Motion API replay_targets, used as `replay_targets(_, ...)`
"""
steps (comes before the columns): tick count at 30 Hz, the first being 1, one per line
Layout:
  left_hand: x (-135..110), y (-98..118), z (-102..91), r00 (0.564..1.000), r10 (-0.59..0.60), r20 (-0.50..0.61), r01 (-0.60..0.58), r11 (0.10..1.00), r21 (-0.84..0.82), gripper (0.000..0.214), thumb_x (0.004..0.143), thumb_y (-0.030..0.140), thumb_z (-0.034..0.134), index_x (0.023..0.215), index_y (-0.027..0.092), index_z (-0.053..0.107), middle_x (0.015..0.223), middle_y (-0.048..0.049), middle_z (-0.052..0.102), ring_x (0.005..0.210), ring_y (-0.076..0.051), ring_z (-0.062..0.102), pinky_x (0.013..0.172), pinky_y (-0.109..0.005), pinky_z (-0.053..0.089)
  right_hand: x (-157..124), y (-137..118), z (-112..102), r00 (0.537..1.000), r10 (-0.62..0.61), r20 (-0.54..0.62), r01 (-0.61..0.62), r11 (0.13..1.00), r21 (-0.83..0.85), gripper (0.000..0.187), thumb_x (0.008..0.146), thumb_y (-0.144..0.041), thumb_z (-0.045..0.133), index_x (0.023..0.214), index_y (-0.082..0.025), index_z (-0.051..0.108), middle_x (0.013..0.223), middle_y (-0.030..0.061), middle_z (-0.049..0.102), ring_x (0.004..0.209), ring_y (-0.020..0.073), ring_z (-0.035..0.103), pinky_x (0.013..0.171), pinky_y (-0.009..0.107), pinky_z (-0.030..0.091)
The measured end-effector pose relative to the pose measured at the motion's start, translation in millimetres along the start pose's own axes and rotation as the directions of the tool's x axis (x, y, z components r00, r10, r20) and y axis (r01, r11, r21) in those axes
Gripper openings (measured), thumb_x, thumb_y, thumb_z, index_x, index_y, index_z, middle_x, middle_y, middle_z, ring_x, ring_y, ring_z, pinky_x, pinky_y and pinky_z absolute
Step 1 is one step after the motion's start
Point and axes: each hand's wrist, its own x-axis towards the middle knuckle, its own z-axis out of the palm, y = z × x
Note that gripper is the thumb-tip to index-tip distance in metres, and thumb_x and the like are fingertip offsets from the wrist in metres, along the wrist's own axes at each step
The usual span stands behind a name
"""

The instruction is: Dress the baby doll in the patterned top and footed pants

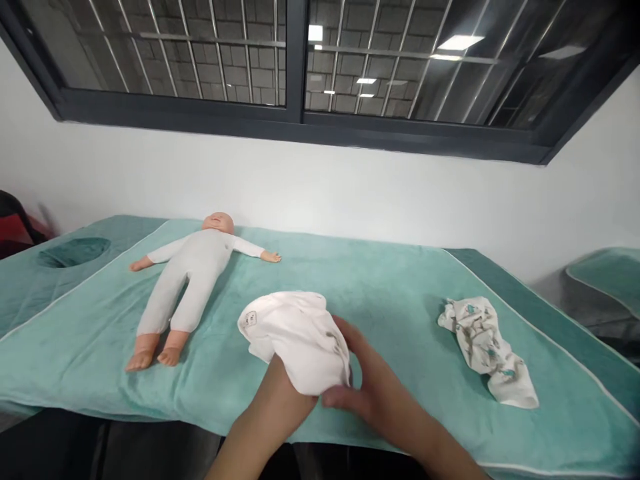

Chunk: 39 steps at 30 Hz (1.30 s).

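A white piece of baby clothing [300, 333] with a small printed mark near its left edge is bunched in front of me, above the bed. My left hand [290, 393] reaches up inside or under this cloth; only the wrist and the back of the hand's base show, and the fingers are hidden. At the cloth's right edge, my right hand [363, 377] curves round the fabric, thumb below and fingers above. A baby doll [203, 257] in a white suit lies on its back to the left, arms spread. Neither hand touches it.
Teal covering drapes the bed [390, 293]. A crumpled white printed garment [483, 340] lies on the right. Toward the left end, the covering has a round hole [75, 253]. Behind stand a white wall [325, 187] and a barred window [295, 113].
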Motion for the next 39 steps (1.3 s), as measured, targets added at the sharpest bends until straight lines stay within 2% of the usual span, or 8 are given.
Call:
replay_targets(4, -18.3, 11.0, -12.6, 1.0, 0.025, 0.011, -0.026, 0.993, 0.116, 0.033, 0.095, 0.036, 0.057, 0.123, 0.019, 0.059, 0.127, -0.0102, 0.059, 0.107, -0.022, 0.061, 0.09, -0.042, 0.054, 17.4, 7.8, 2.5, 0.997, 0.061, 0.041, -0.071, 0.951, 0.3, 0.06, 0.087, -0.046, 0.067, 0.139, -0.03, 0.043, 0.105, 0.0033, 0.062, 0.096, 0.0208, 0.06, 0.085, 0.037, 0.049)
replay_targets(8, -29.2, 13.4, -22.2, 0.999, 0.045, 0.005, -0.045, 0.98, 0.194, 0.032, 0.094, 0.034, 0.057, 0.124, 0.023, 0.06, 0.132, -0.01, 0.058, 0.116, -0.025, 0.058, 0.099, -0.047, 0.05, 17.9, 16.8, -1.3, 0.988, 0.069, -0.138, -0.063, 0.997, 0.047, 0.015, 0.091, -0.032, 0.062, 0.104, -0.026, 0.058, 0.085, -0.001, 0.057, 0.079, 0.0157, 0.054, 0.072, 0.03, 0.045)
replay_targets(12, -33.9, 15.4, -37.9, 0.991, 0.123, -0.045, -0.102, 0.943, 0.316, 0.033, 0.095, 0.024, 0.049, 0.125, 0.031, 0.061, 0.133, -0.0062, 0.058, 0.13, -0.028, 0.05, 0.11, -0.052, 0.042, 8.4, 18.8, -19.1, 0.922, -0.247, -0.297, 0.155, 0.941, -0.302, 0.009, 0.091, -0.02, 0.057, 0.086, -0.024, 0.051, 0.1, 0.0035, 0.058, 0.092, 0.0182, 0.057, 0.079, 0.032, 0.046)
replay_targets(17, -21.3, 1.9, -42.4, 0.857, 0.297, -0.421, -0.038, 0.851, 0.523, 0.042, 0.094, 0.028, 0.053, 0.135, 0.027, 0.049, 0.143, -0.0101, 0.048, 0.133, -0.027, 0.046, 0.106, -0.049, 0.046, -5.5, 26.5, -28.9, 0.918, -0.382, -0.104, 0.291, 0.83, -0.475, 0.022, 0.087, -0.006, 0.052, 0.079, -0.023, 0.04, 0.139, 0.0076, 0.05, 0.126, 0.0226, 0.051, 0.096, 0.038, 0.049)
replay_targets(22, 12.1, -13.2, -17.8, 0.984, 0.178, 0.014, -0.158, 0.834, 0.529, 0.044, 0.098, 0.036, 0.048, 0.141, 0.03, 0.043, 0.146, -0.0056, 0.05, 0.145, -0.026, 0.032, 0.117, -0.054, 0.029, -6.3, 34.7, -26.8, 0.823, -0.563, 0.073, 0.467, 0.598, -0.651, 0.025, 0.082, 0.0, 0.051, 0.08, -0.022, 0.038, 0.136, 0.008, 0.058, 0.133, 0.0268, 0.047, 0.113, 0.061, 0.03)
replay_targets(31, 24.5, 10.7, -18.8, 0.902, -0.05, 0.428, -0.109, 0.935, 0.339, 0.023, 0.089, 0.045, 0.062, 0.096, 0.024, 0.068, 0.091, 0.0016, 0.069, 0.082, -0.018, 0.062, 0.069, -0.027, 0.046, -15.5, 40.5, -61.1, 0.745, -0.661, -0.089, 0.371, 0.522, -0.768, 0.029, 0.082, 0.005, 0.052, 0.08, -0.021, 0.04, 0.134, 0.0113, 0.059, 0.126, 0.0259, 0.054, 0.109, 0.064, 0.036)
replay_targets(35, 18.9, 2.4, -17.7, 0.908, 0.088, 0.409, -0.261, 0.883, 0.391, 0.014, 0.089, 0.037, 0.065, 0.093, 0.024, 0.069, 0.094, 0.0021, 0.069, 0.092, -0.018, 0.062, 0.078, -0.028, 0.044, -21.0, 49.9, -62.7, 0.767, -0.618, -0.174, 0.276, 0.562, -0.78, 0.027, 0.081, 0.006, 0.048, 0.084, -0.021, 0.045, 0.133, 0.0127, 0.058, 0.123, 0.0246, 0.055, 0.109, 0.061, 0.037)
replay_targets(39, 19.5, 5.6, -15.5, 0.961, 0.252, 0.115, -0.273, 0.796, 0.541, 0.022, 0.1, 0.024, 0.045, 0.105, 0.023, 0.067, 0.09, -0.0002, 0.065, 0.081, -0.015, 0.061, 0.07, -0.027, 0.044, -27.3, 36.6, -53.4, 0.932, -0.337, -0.133, 0.144, 0.681, -0.718, 0.058, 0.081, 0.002, 0.043, 0.132, -0.024, 0.046, 0.142, 0.0104, 0.054, 0.135, 0.0245, 0.047, 0.114, 0.057, 0.035)
